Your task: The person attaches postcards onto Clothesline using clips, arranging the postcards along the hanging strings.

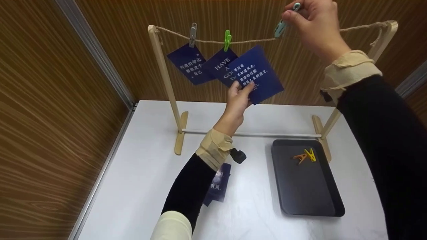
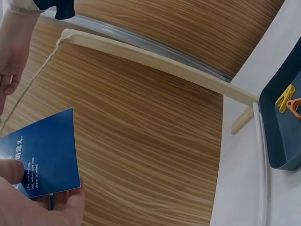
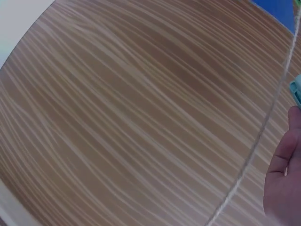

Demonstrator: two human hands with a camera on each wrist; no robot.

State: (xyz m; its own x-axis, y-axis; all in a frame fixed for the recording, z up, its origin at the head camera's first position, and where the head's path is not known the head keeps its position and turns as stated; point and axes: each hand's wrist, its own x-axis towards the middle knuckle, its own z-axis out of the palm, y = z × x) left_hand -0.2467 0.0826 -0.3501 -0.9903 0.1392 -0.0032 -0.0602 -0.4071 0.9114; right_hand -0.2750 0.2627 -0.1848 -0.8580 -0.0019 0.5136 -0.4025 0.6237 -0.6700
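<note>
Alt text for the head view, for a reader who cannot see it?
The left hand holds a blue card up to a twine line while the right hand pinches a pale blue clothespin above it. Two cards already hang there.

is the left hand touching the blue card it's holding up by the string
Touching. In the head view the left hand pinches the lower edge of the blue card, and the left wrist view shows the thumb lying on the card's face.

The rack (image 1: 165, 80) is pale, smooth wood strung with rough twine (image 1: 253, 41), and the wall (image 1: 50, 100) behind shows glossy wood-grain panelling. The blue cards (image 1: 257, 75) look like smooth matt paper. The clothespegs (image 1: 227, 40) are shiny plastic, the tray (image 1: 300, 196) matt dark plastic, the bench (image 1: 140, 180) smooth white.
</note>
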